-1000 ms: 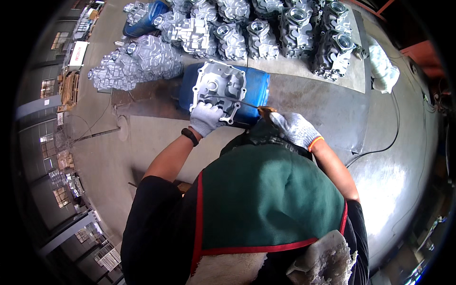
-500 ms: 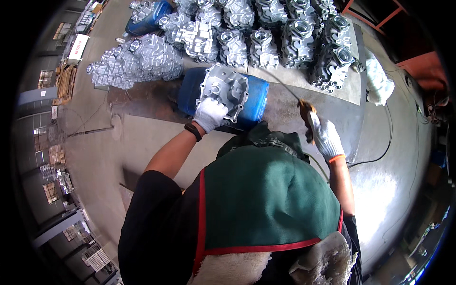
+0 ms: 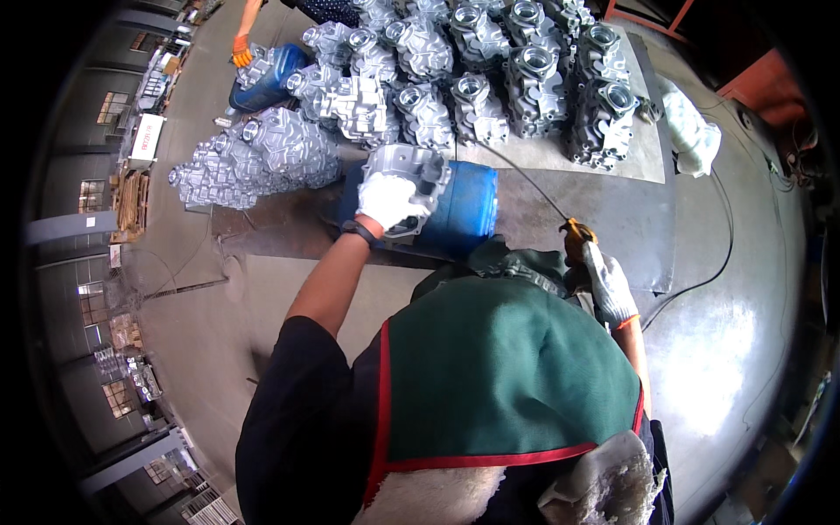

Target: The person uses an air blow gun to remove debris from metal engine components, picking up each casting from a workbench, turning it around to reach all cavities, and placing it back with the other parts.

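My left hand [image 3: 388, 201], in a white knit glove, is closed on the near left wall of a grey cast-metal housing [image 3: 411, 159]. Its open, hollow side is partly turned up toward me. Under the housing a blue plastic barrel [image 3: 468, 206] lies on its side. To the right, my gloved right hand [image 3: 610, 284] is wrapped round the yellow-orange handle of an air blow gun [image 3: 578, 234]. The gun's long thin nozzle slants up and left, its tip near the standing castings and apart from the held housing.
Rows of grey castings [image 3: 535, 87] stand on a pale sheet beyond the barrel. More castings [image 3: 262, 157] are packed at the left. Far left, a co-worker's orange-gloved hand [image 3: 241, 51] touches a casting on another blue barrel [image 3: 284, 66]. A black hose [image 3: 728, 232] curves over the floor at right.
The housing has been tilted on the barrel, and my left hand has shifted with it. The blow gun stays in my right hand. A co-worker's hand has come into view at the top left.
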Motion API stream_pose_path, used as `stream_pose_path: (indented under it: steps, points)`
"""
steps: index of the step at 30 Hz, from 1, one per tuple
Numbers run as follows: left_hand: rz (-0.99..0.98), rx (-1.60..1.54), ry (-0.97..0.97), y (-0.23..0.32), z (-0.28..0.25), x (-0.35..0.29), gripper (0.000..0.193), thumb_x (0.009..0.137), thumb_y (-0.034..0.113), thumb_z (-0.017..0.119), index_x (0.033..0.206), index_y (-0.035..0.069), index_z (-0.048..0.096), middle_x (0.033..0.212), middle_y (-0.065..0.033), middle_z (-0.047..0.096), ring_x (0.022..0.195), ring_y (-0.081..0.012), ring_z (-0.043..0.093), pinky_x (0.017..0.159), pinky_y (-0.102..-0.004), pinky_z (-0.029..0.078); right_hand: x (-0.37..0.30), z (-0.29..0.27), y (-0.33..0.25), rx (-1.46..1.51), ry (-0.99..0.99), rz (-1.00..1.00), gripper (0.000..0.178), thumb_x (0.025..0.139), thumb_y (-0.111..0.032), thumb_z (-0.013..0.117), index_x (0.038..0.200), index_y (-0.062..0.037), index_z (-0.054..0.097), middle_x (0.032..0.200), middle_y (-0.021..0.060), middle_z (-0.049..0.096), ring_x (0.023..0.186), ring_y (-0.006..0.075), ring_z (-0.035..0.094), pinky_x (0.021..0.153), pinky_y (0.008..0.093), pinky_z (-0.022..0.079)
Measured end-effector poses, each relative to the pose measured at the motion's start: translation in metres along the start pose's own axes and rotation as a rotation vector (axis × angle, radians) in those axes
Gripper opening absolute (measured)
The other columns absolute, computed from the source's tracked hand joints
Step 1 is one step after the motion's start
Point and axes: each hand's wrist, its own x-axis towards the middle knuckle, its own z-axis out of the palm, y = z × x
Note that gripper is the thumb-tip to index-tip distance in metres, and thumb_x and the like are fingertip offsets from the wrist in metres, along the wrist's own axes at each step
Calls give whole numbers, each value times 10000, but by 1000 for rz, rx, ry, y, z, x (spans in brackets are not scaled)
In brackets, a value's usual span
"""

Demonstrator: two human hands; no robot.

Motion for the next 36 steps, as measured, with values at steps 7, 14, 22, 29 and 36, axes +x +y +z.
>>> stream_pose_path:
  steps: [7, 14, 22, 29, 36]
  points:
    - [-703, -1435, 607, -67, 49, -25, 425, 843, 449, 608, 926, 40, 682, 843, -63, 678, 735, -171, 613, 668, -317, 480, 4, -1, -12, 134, 23, 16, 636, 900, -570, 449, 934, 48, 593, 703, 109, 628, 610, 180, 616, 586, 285, 498]
    - [-1006, -2357, 658, -77, 171, -53, 732, 837, 677, 446, 1250, 78, 527, 1195, -77, 565, 1055, -222, 544, 923, -355, 433, 12, 20, -37, 36, -18, 1, 624, 911, -539, 454, 979, 61, 612, 709, 114, 650, 638, 189, 637, 639, 299, 517]
    - [-359, -2974, 745, -55, 236, -75, 837, 838, 736, 260, 1457, 175, 203, 1491, -66, 252, 1350, -309, 253, 1114, -451, 182, 29, 42, -48, -89, -78, 17, 600, 913, -525, 468, 1064, 45, 578, 848, 110, 643, 701, 188, 630, 652, 307, 509]
    - [-142, -3149, 763, -14, 185, -57, 867, 810, 766, 257, 1423, 154, 295, 1454, -82, 319, 1309, -308, 326, 1095, -446, 243, 33, 60, -60, -148, -91, 19, 572, 927, -501, 456, 1055, 35, 611, 857, 92, 661, 696, 155, 627, 644, 274, 493]
    - [-1156, -2633, 852, -4, 125, -58, 904, 791, 800, 228, 1383, 137, 394, 1400, -94, 414, 1272, -316, 392, 1071, -457, 303, 37, 56, -49, -201, -78, 29, 594, 932, -513, 427, 1021, 35, 640, 829, 121, 675, 711, 176, 627, 682, 308, 485]
